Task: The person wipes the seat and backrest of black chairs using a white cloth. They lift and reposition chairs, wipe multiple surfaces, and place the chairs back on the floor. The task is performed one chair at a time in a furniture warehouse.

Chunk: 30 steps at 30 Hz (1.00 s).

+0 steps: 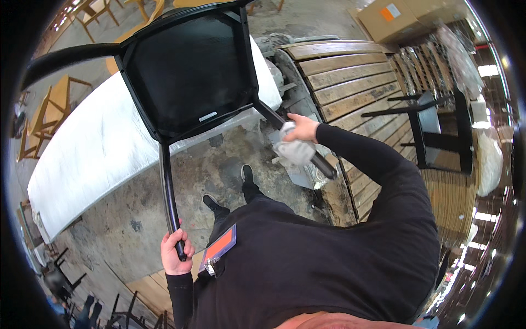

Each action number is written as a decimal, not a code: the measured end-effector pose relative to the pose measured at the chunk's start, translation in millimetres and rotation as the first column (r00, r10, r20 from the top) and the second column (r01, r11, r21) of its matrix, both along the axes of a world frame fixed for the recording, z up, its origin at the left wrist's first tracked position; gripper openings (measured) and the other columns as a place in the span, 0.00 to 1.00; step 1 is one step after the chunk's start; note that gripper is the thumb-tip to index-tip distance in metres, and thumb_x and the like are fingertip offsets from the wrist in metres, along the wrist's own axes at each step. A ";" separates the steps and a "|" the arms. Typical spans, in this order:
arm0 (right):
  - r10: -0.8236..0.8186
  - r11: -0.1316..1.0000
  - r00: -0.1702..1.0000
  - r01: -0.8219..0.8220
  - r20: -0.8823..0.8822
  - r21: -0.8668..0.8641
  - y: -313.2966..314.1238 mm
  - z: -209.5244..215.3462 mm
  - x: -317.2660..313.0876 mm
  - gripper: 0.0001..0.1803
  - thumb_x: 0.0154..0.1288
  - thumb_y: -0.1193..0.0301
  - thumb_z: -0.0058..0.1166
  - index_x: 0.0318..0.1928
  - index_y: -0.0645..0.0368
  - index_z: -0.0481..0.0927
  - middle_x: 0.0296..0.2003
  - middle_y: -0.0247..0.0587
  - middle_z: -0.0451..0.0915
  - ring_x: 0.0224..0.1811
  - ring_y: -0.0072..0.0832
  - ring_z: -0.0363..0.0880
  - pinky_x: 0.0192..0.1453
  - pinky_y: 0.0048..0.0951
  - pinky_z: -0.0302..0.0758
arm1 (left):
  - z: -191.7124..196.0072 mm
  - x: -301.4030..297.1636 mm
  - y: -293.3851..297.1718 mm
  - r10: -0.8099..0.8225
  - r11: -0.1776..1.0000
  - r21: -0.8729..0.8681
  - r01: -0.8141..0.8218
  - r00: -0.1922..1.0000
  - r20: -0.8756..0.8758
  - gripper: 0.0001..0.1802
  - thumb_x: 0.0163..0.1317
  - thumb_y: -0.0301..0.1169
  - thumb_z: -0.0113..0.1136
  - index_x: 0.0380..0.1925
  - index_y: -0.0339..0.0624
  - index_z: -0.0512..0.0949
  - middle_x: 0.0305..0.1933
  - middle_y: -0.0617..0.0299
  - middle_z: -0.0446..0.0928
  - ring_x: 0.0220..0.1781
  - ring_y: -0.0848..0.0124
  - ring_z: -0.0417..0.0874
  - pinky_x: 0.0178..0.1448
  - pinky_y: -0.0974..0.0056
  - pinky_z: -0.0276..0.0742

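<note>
**Black chair tipped over, one leg in each hand**

Your left hand is wrapped tight around the tip of one chair leg, fingers curled fully over the end of it. Your right hand presses a crumpled white cloth against the other leg, gripping cloth and leg together about midway along its length. Both legs belong to a black chair that you hold tilted with the underside of its seat facing you; its seat rests against a long white padded bench, and the curved backrest reaches off to your upper left.

The chair is smooth, with a dull sheen, and its legs are slim and rounded. The cloth is soft and bunched. The bench cover looks like pale quilted or foam sheeting, slightly wrinkled.

Under your dark shoes lies a rough concrete floor, stained and patchy. To your right stands a stack of slatted brown wooden panels, with more black chair frames beyond it. A cardboard box sits at the top right, and unpainted wooden chairs stand to the left. You wear a black long-sleeved top with a badge clipped at the chest.
</note>
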State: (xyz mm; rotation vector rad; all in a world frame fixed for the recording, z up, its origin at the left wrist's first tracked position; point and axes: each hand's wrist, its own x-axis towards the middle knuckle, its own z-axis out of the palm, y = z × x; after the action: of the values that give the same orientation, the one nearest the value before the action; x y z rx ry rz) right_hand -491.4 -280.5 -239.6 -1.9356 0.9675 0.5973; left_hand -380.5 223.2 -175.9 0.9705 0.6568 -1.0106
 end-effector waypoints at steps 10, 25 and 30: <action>-0.442 0.394 0.894 0.267 -0.074 0.879 -60.1 -124.2 82.6 0.22 0.71 0.63 0.52 0.60 0.61 0.74 0.56 0.42 0.80 0.56 0.29 0.80 0.59 0.35 0.77 | 5.3 -0.5 0.8 0.009 0.996 0.090 -0.011 1.000 0.014 0.27 0.62 0.27 0.57 0.63 0.37 0.69 0.28 0.63 0.73 0.12 0.76 0.66 0.14 0.70 0.60; -0.572 0.311 0.820 0.241 -0.021 0.919 -14.2 -29.1 -51.2 0.07 0.70 0.76 0.54 0.46 0.58 0.75 0.43 0.34 0.80 0.47 0.23 0.81 0.53 0.28 0.79 | 10.6 4.4 -1.6 -0.007 0.992 0.129 0.014 0.998 -0.055 0.27 0.61 0.25 0.57 0.63 0.39 0.70 0.26 0.64 0.71 0.12 0.76 0.66 0.14 0.70 0.59; 0.428 0.875 0.834 -0.478 0.347 0.070 -70.6 -146.9 122.1 0.19 0.59 0.66 0.62 0.51 0.56 0.80 0.48 0.41 0.84 0.51 0.34 0.82 0.58 0.35 0.78 | 9.7 2.8 -0.7 0.014 0.989 0.146 -0.005 0.998 -0.057 0.27 0.62 0.25 0.56 0.63 0.38 0.69 0.26 0.64 0.71 0.12 0.76 0.65 0.15 0.70 0.58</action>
State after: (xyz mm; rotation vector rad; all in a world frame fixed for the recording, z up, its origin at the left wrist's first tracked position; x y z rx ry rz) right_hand -369.4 -351.1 -386.6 -2.0484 0.2373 0.5740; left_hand -377.7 222.5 -166.2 1.0675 0.7917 -0.9959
